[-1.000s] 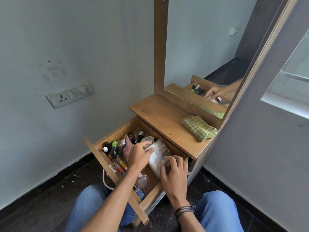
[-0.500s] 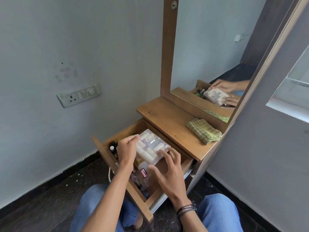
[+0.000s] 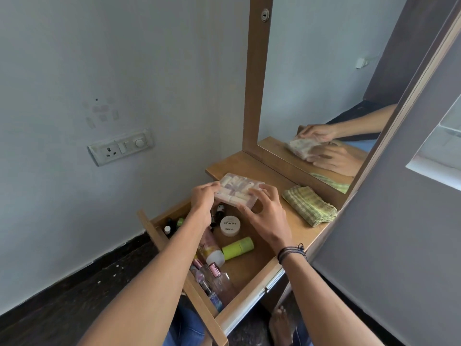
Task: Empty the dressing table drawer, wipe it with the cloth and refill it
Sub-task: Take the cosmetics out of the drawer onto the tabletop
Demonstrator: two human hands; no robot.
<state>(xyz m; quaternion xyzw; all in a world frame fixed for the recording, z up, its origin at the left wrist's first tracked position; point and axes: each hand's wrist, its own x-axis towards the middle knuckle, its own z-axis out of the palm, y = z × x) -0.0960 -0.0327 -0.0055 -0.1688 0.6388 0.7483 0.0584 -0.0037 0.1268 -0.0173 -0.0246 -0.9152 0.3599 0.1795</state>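
Both left hand [image 3: 203, 199] and right hand [image 3: 265, 214] grip the clear compartment box [image 3: 237, 190].
Keep it level; set it down on the surface [image 3: 252, 167] just beyond them.

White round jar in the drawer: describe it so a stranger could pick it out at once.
Start at the wooden dressing table under the mirror and look into its open drawer. Toward the drawer's back lies a squat white jar. Unlike the slim dark bottles and the lime-green tube beside it, it is a flat round tub with black lettering on its lid.
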